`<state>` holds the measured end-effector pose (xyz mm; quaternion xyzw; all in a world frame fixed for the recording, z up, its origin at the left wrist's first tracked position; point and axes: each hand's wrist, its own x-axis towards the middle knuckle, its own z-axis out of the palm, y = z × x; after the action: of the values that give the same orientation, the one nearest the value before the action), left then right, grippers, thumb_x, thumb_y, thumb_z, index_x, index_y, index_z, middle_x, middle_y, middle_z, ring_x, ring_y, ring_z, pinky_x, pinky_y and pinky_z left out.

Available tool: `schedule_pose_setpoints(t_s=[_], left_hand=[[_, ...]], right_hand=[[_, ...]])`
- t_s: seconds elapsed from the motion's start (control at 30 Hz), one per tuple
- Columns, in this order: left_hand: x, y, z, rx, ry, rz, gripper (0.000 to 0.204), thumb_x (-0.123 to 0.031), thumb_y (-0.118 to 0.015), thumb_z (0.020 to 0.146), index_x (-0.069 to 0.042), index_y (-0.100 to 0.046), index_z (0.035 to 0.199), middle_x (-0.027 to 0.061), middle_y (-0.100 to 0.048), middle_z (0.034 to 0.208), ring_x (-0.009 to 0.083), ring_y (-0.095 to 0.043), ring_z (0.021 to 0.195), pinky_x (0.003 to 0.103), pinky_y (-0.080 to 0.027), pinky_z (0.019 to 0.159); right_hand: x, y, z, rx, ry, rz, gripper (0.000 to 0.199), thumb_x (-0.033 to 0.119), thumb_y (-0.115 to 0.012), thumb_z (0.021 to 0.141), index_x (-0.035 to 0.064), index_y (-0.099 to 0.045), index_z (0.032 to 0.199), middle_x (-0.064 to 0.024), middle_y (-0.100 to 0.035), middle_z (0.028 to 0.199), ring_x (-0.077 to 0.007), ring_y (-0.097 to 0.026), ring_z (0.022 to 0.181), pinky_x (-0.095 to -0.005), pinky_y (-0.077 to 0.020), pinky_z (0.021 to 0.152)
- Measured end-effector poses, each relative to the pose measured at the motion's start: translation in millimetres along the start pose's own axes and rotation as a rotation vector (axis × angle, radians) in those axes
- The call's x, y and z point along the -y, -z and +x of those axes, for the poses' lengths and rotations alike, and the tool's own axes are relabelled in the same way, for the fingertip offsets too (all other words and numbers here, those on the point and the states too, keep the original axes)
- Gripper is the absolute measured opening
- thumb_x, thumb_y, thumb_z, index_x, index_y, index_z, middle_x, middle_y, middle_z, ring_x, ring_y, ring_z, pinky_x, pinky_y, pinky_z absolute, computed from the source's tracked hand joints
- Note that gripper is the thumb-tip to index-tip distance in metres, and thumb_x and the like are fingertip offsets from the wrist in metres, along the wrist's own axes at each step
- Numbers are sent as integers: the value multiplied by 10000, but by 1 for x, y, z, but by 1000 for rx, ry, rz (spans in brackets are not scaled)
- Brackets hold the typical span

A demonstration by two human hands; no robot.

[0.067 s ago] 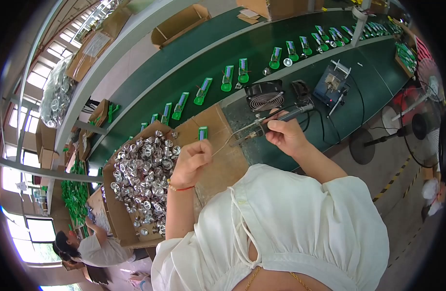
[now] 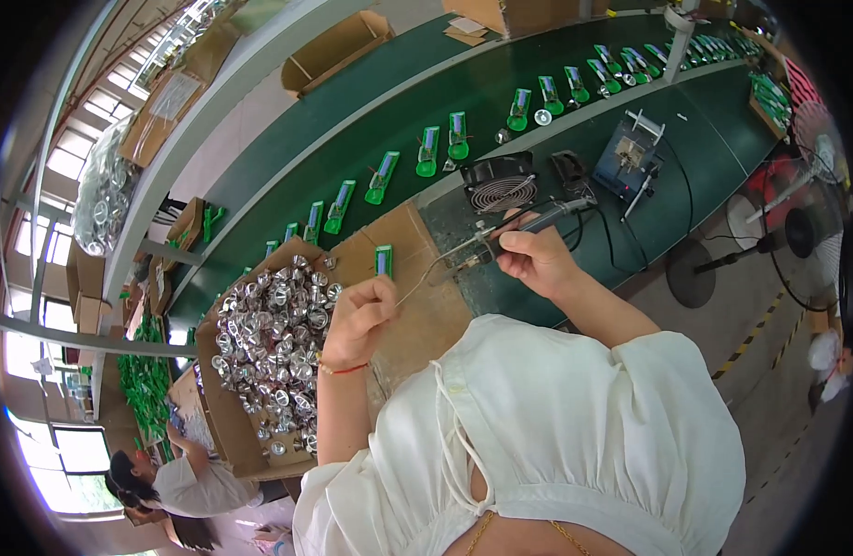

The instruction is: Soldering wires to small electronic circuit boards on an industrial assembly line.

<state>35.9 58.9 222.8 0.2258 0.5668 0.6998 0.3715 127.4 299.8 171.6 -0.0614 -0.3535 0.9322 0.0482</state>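
Observation:
My right hand [image 2: 538, 262] is closed around a soldering iron [image 2: 549, 217] with a dark handle, its metal front end pointing left. A thin, curved wire [image 2: 419, 286], like solder, runs between the iron's front end and my left hand [image 2: 360, 317]. The fingers of that left hand are pinched on the wire. Just beyond them, a green plastic piece [image 2: 383, 259] with a pale strip lies on a cardboard sheet [image 2: 410, 230]; my left hand hides its near end.
An open carton [image 2: 224, 410] of shiny reflector cups stands at left. Green pieces [image 2: 382, 178] line the dark green bench. A black fan [image 2: 499, 183] and a blue soldering device [image 2: 629, 157] with cables lie beyond my right hand. A co-worker [image 2: 190, 477] is at lower left.
The scene has shifted slightly left in view. Both hands keep the same grip, with no other clear difference.

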Motion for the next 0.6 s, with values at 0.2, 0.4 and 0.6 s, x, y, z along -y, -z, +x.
schedule_pose_setpoints(t_s=[0.2, 0.4, 0.6], left_hand=[[2, 6, -18, -68, -39, -17, 176, -152, -570, 685, -24, -471, 617, 35, -417, 658, 120, -391, 574, 239, -302, 535], [-9, 3, -32, -89, -27, -141, 223, -170, -588, 683, -42, -427, 594, 27, -371, 651, 123, -339, 561, 249, -270, 510], [-40, 4, -51, -118, -55, -210, 214, -160, -567, 695, -70, -390, 617, 14, -334, 646, 104, -278, 544, 236, -236, 488]], right_hand=[[-5, -5, 8, 87, -41, -12, 115, 93, -588, 713, 2, -552, 775, -82, -563, 565, -117, -535, 430, -181, -412, 376], [-25, -6, 11, 131, -102, 101, 166, 124, -619, 714, 4, -554, 808, -78, -565, 605, -128, -526, 460, -205, -404, 411], [-30, -33, 18, 234, -129, 127, 212, 138, -607, 735, -20, -539, 860, -94, -561, 634, -129, -530, 495, -213, -427, 448]])
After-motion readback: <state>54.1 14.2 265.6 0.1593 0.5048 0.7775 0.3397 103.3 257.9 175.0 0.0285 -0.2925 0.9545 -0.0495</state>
